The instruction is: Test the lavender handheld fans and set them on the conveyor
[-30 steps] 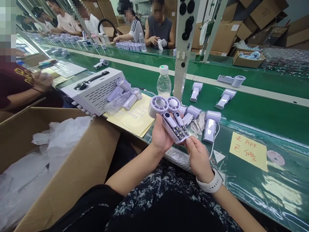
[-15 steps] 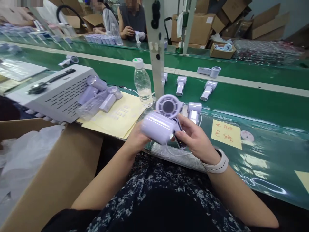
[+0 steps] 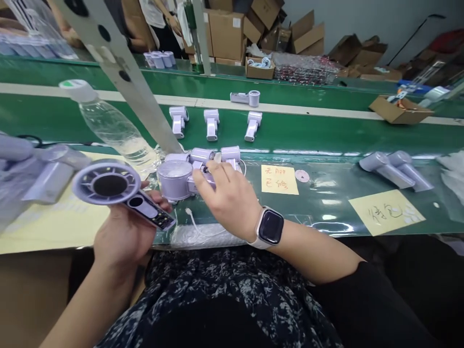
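A lilac handheld fan with a round grille and a dark centre is in my left hand. Its handle shows a bare inner face with small electronic parts, and my fingers wrap it from below. My right hand closes from above round the handle of a second lilac handheld fan, whose drum-shaped head points left. My fingers hide most of that handle. Just behind it, more lilac fans lie close together. A white cable with a small plug trails over bubble wrap at the bench edge.
A tilted-looking water bottle stands by a metal post. Several fans lie on the green surface beyond. Handwritten yellow notes are on the bench, with two fans at right. People and cardboard boxes are behind.
My view has swung right. The two fans, close together before, are now apart: my left hand has one at the left, my right hand has the other down near the bench.
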The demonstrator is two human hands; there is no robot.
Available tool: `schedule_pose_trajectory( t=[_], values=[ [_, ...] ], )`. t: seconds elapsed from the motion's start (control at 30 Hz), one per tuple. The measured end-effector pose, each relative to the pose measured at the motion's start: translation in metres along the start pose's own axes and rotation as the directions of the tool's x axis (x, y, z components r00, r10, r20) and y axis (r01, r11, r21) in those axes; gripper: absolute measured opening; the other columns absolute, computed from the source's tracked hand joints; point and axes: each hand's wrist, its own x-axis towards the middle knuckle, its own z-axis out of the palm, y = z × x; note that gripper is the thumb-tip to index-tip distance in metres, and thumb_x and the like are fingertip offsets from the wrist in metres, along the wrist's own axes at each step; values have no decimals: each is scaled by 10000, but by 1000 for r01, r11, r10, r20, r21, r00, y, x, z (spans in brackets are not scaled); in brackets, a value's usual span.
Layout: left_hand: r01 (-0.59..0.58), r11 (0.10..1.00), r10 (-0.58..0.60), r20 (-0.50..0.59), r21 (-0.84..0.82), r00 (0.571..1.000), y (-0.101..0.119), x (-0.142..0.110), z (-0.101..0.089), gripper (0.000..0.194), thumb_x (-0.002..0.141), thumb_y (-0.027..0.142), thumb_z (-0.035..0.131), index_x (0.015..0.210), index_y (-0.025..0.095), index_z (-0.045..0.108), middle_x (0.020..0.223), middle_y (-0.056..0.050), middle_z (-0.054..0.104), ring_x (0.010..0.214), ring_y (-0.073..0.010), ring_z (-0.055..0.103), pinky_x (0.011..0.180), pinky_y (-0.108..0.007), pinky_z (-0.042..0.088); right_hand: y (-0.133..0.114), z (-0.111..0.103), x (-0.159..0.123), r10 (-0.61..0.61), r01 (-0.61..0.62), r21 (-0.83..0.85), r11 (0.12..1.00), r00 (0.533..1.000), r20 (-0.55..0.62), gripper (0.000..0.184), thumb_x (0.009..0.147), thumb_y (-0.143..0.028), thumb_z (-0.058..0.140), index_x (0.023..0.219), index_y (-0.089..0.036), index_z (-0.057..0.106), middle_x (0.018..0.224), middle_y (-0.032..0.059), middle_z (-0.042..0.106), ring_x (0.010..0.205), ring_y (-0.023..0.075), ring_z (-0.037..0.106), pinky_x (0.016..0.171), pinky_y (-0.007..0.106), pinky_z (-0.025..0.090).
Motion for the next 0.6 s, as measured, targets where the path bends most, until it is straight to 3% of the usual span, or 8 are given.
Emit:
schedule_pose_trajectory(
  t=[0.07, 0.13, 0.17, 0.23, 0.27, 0.33, 0.47, 0.6],
  values=[
    [2, 1000, -1, 71, -16, 997, -2, 1, -3, 438, 1020, 562, 455, 889, 235, 715, 739, -8, 654, 718, -191, 573, 620, -355, 528, 4, 1, -3, 38, -41, 143, 989, 999, 17, 425, 1043, -80, 354, 1412, -129, 559, 1261, 188, 658, 1091, 291, 597, 898, 470, 554],
    [50, 997, -37, 199, -61, 979, -3, -2, -6, 360, 872, 571, 701, 980, 228, 721, 830, -6, 674, 765, -190, 607, 665, -347, 569, 7, 6, -10, 144, -147, 438, 887, 989, 41, 466, 992, -133, 494, 1458, -151, 502, 1219, 165, 674, 1096, 293, 602, 941, 491, 545],
    [81, 993, -58, 258, -80, 964, -3, -5, -7, 421, 762, 523, 825, 1035, 222, 714, 868, -1, 680, 782, -184, 621, 692, -337, 585, 8, 8, -15, 233, -224, 624, 749, 970, 68, 513, 941, -175, 588, 1447, -165, 497, 1212, 151, 673, 1098, 292, 604, 960, 491, 538],
    [120, 989, -84, 324, -91, 942, -2, -15, -7, 585, 605, 350, 949, 1107, 217, 679, 891, 12, 675, 769, -161, 634, 705, -315, 591, 5, 13, -26, 383, -336, 886, 320, 901, 204, 470, 871, -280, 680, 1314, -190, 552, 1122, 116, 681, 1012, 273, 628, 901, 463, 557],
    [125, 989, -90, 335, -84, 938, -1, -20, -6, 609, 587, 262, 953, 1118, 214, 659, 884, 18, 665, 752, -147, 635, 690, -300, 582, 2, 14, -33, 405, -364, 926, 104, 866, 295, 370, 876, -326, 671, 1212, -203, 577, 1023, 89, 679, 912, 249, 636, 816, 430, 570],
    [127, 988, -88, 353, -89, 931, 0, -30, -2, 582, 616, 196, 924, 1114, 210, 621, 861, 26, 637, 716, -127, 625, 650, -278, 556, -4, 13, -44, 337, -383, 912, -145, 848, 410, 215, 947, -395, 580, 1068, -217, 585, 815, 32, 629, 703, 193, 592, 637, 347, 540],
    [189, 969, -91, 481, -159, 872, 4, -42, 6, 548, 724, 235, 854, 1191, 218, 568, 911, 17, 610, 727, -127, 630, 642, -283, 548, -11, -2, -57, 196, -408, 805, -430, 829, 524, 249, 925, -409, 684, 1086, -223, 642, 825, 22, 649, 699, 149, 581, 636, 266, 492],
    [152, 982, -67, 530, -117, 845, 7, -49, 7, 504, 766, 259, 834, 1167, 215, 534, 940, 11, 598, 726, -118, 634, 654, -269, 536, -16, -11, -54, 137, -424, 763, -488, 826, 547, 294, 878, -426, 758, 1062, -209, 683, 783, 24, 655, 685, 144, 565, 603, 240, 451]
  ],
)
